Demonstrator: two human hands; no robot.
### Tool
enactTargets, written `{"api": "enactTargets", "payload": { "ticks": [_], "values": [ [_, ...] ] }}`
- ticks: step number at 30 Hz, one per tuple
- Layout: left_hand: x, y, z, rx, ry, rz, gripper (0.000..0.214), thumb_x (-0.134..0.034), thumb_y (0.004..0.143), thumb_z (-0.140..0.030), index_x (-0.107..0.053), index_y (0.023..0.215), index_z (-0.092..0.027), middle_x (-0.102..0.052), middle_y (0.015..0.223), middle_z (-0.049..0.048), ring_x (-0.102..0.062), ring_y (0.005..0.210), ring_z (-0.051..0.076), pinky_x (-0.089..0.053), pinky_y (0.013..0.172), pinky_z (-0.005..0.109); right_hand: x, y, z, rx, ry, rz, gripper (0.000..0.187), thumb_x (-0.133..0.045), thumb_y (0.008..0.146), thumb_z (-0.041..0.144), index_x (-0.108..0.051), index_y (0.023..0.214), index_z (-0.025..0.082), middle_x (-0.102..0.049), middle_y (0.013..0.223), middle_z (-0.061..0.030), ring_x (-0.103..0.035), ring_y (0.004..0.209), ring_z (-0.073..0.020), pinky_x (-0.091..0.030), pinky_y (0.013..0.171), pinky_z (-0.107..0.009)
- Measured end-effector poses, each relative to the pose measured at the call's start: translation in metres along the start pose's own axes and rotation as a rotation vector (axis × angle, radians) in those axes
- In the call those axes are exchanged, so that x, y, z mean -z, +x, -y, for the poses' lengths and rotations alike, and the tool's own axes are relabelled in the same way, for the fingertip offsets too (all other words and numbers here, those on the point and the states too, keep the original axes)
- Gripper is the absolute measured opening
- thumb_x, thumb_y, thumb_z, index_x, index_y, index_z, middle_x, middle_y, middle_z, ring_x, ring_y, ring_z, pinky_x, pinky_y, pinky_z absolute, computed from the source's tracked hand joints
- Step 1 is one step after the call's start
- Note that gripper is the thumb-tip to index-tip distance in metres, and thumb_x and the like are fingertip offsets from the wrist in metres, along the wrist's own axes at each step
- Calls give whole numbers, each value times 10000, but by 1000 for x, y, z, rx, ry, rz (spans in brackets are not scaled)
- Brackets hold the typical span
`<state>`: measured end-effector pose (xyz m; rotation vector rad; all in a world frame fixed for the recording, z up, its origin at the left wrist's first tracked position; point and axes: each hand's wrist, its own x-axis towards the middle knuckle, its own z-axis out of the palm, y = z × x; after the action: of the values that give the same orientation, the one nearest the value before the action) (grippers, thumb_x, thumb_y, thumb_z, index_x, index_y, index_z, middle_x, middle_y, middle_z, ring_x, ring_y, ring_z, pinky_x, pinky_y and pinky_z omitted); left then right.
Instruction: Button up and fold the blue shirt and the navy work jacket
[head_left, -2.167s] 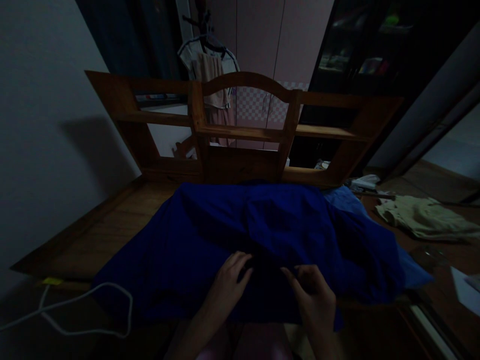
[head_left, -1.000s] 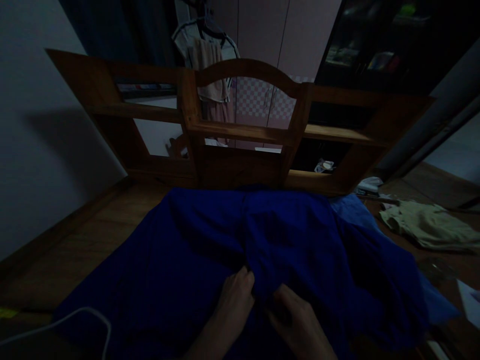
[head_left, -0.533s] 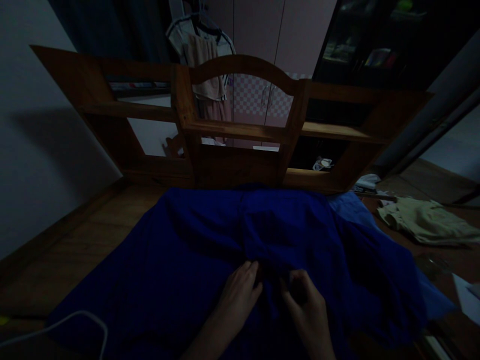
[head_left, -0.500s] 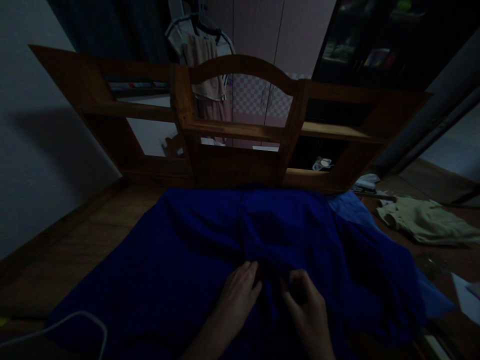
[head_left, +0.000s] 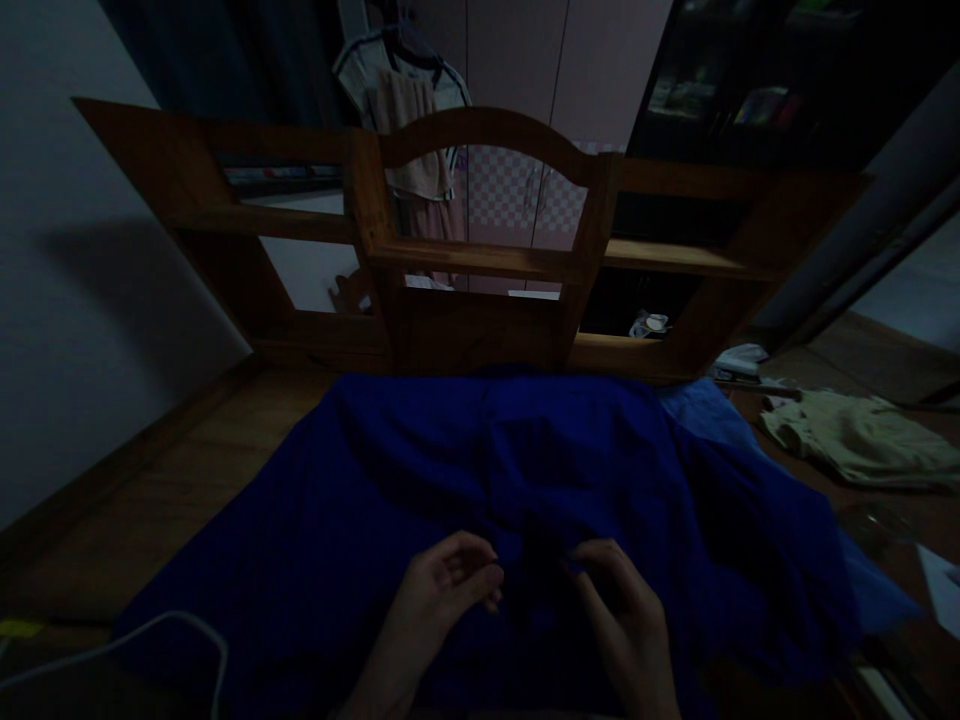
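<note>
Blue cloth (head_left: 525,470) lies spread on the wood tabletop (head_left: 187,470), directly in front of the wooden shelf frame (head_left: 480,260). Its far hem sits at the frame's base, and the rest runs away from the frame toward the person.

Change vs approx half a sec ago: both hands lay w/ fingers stretched toward the frame on the cloth's middle ridge. Now they've pulled back from the frame & curled.
- L hand (head_left: 442,590): fingers bent in toward the palm, tips near the thumb.
- R hand (head_left: 619,610): fingers hooked, tips down in the fabric.
- Too dim to tell if either has cloth nipped.

My read: a switch from pressing flat to picking at that ridge, so the work is on one crease, not the whole sheet.

Cloth look:
- Deep royal blue, matte, thin, w/ soft wrinkles throughout.
- A raised ridge runs from below the frame's centre section out to the hands, w/ a dark hollow btw them.
- The part toward the frame's R end is bunched higher.

Farther out:
- A paler blue piece (head_left: 694,405) peeks out by the frame's R foot.
- A khaki garment (head_left: 855,440) lies beyond the frame's R end.
- A white cable (head_left: 150,640) loops well away from the frame, on the L.
- Hanging clothes (head_left: 409,100) show behind the frame.
</note>
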<state>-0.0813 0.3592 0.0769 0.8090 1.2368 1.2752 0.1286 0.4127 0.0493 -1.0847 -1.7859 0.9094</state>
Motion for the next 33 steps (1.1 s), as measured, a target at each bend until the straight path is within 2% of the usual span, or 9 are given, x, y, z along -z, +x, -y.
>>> {"api": "enactTargets", "payload": {
  "ticks": [5, 8, 12, 16, 22, 26, 30, 33],
  "values": [
    [-18, -4, 5, 13, 10, -3, 264, -767, 670, -345, -663, 800, -140, -673, 677, 35, -641, 633, 154, -507, 620, 236, -7, 0, 22, 104, -13, 56, 87, -486, 919, 203, -569, 938, 220, -583, 894, -14, -579, 860, -146, -437, 757, -219],
    [-24, -3, 15, -8, 56, -14, 240, -746, 694, -334, -667, 823, -148, -677, 736, 33, -647, 673, 156, -511, 650, 235, -15, -3, 22, 85, -72, 59, 82, -471, 927, 215, -547, 957, 216, -586, 891, -16, -586, 852, -145, -441, 757, -214],
    [-24, -2, 28, -36, 145, -12, 183, -686, 757, -312, -667, 845, -153, -679, 814, 39, -655, 745, 166, -507, 695, 237, -19, -5, 14, 55, -160, 47, 45, -493, 921, 247, -519, 909, 212, -576, 818, -1, -589, 767, -131, -446, 709, -196],
    [-24, -1, 36, -38, 104, 17, 171, -664, 778, -302, -654, 850, -148, -669, 801, 35, -648, 748, 164, -505, 697, 240, -17, -5, 8, 91, -211, 49, 31, -511, 889, 196, -503, 867, 217, -565, 765, 7, -589, 705, -128, -456, 665, -190],
    [-23, 2, 40, -48, 92, 24, 108, -629, 785, -217, -642, 866, -146, -675, 817, 34, -645, 774, 158, -498, 707, 226, -14, -7, 6, 203, -176, 160, 281, -409, 841, 50, -546, 1009, 229, -618, 904, -32, -634, 834, -144, -483, 720, -197],
    [-26, 3, 45, -114, 178, -14, 103, -595, 777, -148, -646, 866, -164, -689, 853, 27, -655, 800, 162, -507, 722, 226, -14, -6, 8, 203, -172, 175, 264, -443, 836, 46, -575, 980, 225, -612, 885, -31, -632, 816, -143, -484, 722, -201],
    [-29, 1, 49, -172, 262, -60, 126, -576, 798, -161, -660, 889, -185, -702, 899, 24, -659, 822, 163, -519, 740, 228, -10, -6, 13, 179, -157, 246, 223, -484, 861, 92, -593, 1005, 224, -614, 912, -38, -632, 834, -148, -493, 737, -213],
    [-29, -1, 51, -181, 287, -74, 148, -566, 802, -162, -663, 908, -194, -703, 910, 21, -661, 834, 163, -527, 746, 228, -8, -6, 21, 155, -144, 245, 174, -540, 877, 170, -613, 1026, 221, -619, 934, -48, -630, 859, -162, -497, 746, -227]
  ]
}}
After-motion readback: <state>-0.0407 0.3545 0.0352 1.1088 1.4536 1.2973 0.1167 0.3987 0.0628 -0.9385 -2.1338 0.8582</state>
